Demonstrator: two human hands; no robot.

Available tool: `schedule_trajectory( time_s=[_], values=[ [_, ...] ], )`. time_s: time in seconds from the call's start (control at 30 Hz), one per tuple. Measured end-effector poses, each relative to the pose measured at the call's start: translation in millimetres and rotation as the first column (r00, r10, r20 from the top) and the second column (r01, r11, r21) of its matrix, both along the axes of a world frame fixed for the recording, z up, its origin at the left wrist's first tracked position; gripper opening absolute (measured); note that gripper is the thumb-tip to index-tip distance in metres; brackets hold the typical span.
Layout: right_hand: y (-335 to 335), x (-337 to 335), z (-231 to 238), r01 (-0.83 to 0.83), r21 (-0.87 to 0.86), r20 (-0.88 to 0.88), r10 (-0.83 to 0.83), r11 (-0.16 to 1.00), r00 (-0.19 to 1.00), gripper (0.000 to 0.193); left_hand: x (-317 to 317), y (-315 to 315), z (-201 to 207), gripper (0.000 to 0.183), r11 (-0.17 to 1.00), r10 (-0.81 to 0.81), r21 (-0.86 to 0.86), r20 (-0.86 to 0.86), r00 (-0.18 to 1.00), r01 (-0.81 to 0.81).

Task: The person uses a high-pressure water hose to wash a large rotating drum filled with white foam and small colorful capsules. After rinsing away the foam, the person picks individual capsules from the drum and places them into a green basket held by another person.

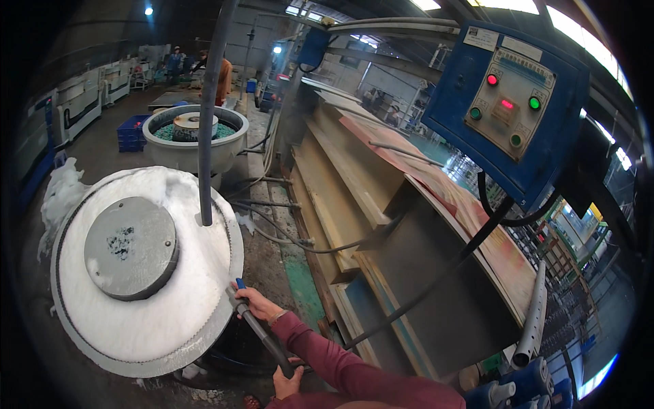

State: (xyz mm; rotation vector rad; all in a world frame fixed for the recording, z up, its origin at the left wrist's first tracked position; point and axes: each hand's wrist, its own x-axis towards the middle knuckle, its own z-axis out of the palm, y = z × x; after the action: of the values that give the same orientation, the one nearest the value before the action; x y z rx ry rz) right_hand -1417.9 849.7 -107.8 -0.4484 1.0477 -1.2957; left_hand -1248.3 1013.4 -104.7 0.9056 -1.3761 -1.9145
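Observation:
My right hand (252, 303) is closed around the valve end of a grey pipe (262, 335), next to its blue lever (240, 283). Lower down, my left hand (287, 383) wraps round the same pipe near its lower end. The pipe slants beside the rim of a large round tub (228, 269). White foam (197, 279) fills this tub around a flat-topped grey hub (129, 245), and some spills over the far left rim. A dark upright pipe (208, 123) reaches down into the foam at the tub's right side.
Beyond stands a second round tub (235, 136) holding green pieces, beside blue crates (131, 133). Hoses (272, 235) cross the floor toward a stepped metal structure (436, 293) on the right. A blue control box (507, 102) hangs upper right. Far back, a person (223, 78) stands.

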Motion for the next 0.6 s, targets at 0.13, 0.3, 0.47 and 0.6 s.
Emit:
schedule_trajectory(
  time_s=[0.13,0.3,0.47,0.6],
  values=[
    [2,8,-5,0.082,0.010,-0.013,-0.082,0.997,0.997,0.063,7,-6,2,0.020,0.998,-0.065,-0.018,0.082,0.995,0.067],
    [-13,10,8,0.170,-0.113,-0.178,-0.189,0.979,0.966,0.032,4,-2,-22,0.020,0.977,-0.005,-0.212,-0.022,1.000,0.001],
    [-7,-3,-8,0.106,0.035,0.019,-0.106,0.994,0.994,0.050,13,-7,-2,0.016,0.997,-0.067,-0.038,-0.031,0.997,0.065],
    [-14,20,36,-0.015,-0.214,-0.011,0.013,0.977,1.000,0.058,18,-2,-4,0.016,0.993,-0.015,-0.118,-0.093,0.996,0.004]
  ],
)
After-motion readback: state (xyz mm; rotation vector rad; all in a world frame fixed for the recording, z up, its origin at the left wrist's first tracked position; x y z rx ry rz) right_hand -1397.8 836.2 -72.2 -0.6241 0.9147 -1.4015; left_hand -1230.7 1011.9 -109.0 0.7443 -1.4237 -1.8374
